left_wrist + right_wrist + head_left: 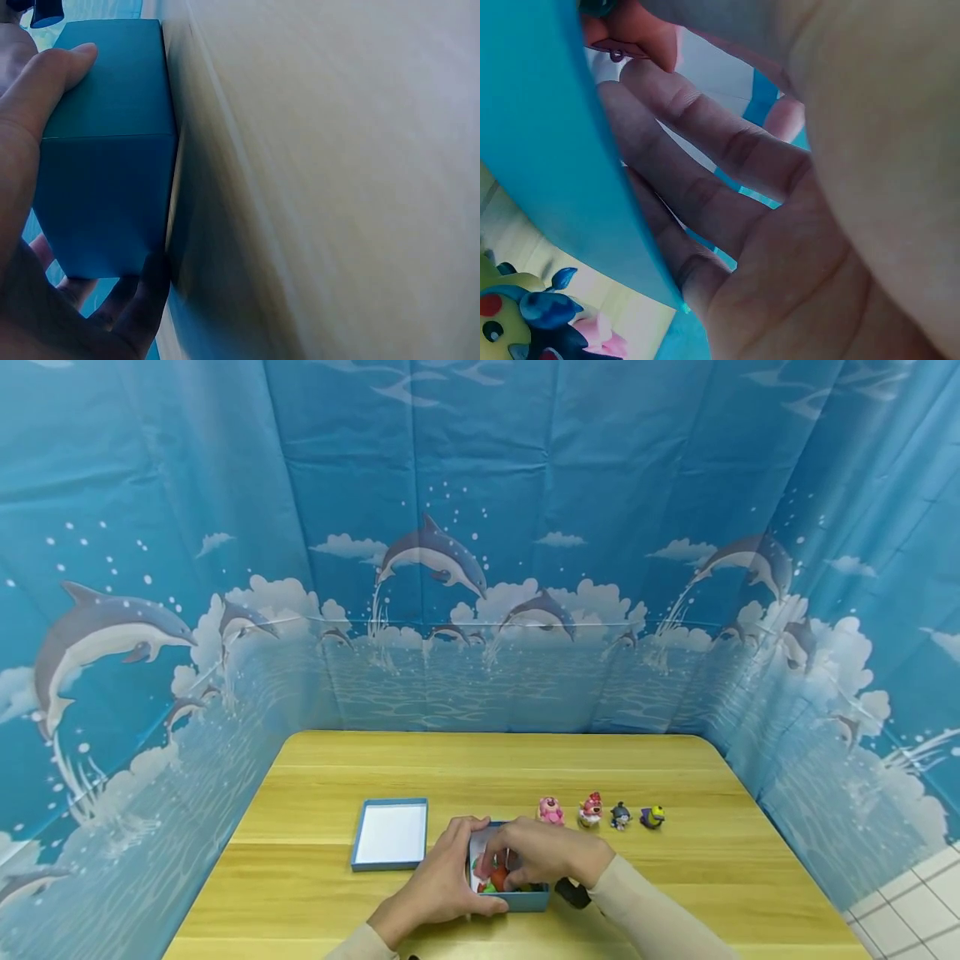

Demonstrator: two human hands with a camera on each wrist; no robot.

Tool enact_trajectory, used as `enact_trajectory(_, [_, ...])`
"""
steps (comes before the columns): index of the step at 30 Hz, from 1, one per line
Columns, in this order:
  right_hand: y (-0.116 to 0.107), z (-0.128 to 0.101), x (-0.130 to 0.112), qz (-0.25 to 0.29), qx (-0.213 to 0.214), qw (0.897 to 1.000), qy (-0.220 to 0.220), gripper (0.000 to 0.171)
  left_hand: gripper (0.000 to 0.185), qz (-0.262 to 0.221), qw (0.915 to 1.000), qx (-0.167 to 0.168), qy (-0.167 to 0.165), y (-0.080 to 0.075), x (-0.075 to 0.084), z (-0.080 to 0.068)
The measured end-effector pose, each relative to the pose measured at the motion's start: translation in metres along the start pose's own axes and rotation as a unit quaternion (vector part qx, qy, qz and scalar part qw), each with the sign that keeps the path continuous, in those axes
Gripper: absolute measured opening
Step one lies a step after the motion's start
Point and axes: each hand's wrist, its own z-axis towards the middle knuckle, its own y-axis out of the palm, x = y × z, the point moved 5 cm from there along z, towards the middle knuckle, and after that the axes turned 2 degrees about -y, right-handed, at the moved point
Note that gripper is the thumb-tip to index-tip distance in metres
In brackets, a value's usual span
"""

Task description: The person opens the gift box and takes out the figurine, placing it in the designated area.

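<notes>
A: Fingers of the right hand curl down into the box, pinching at a small reddish toy, I think; the grip itself is half hidden.

B: And the left hand?

A: Thumb and fingers are wrapped round the box's near-left corner, bracing it on the table, wrist low.

B: Risk?

A: Box sits near the front edge. A hard tug could drag it off or spill the toys. Right forearm angles in from the right, so a wide lift might clip the four figures just behind.
</notes>
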Motion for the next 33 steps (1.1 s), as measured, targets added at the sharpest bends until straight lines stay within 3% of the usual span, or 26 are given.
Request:
enact_trajectory(15, [0.0055, 0.007, 0.0079, 0.0, -0.007, 1.0, 0.029, 0.018, 0.121, -0.004, 1.0, 0.002, -0.002, 0.0001, 0.0025, 0.0])
enact_trajectory(33, [0.0043, 0.0044, 0.0042, 0.0, -0.004, 1.0, 0.02, 0.019, 0.122, -0.003, 1.0, -0.001, -0.004, -0.0002, 0.0042, -0.0008])
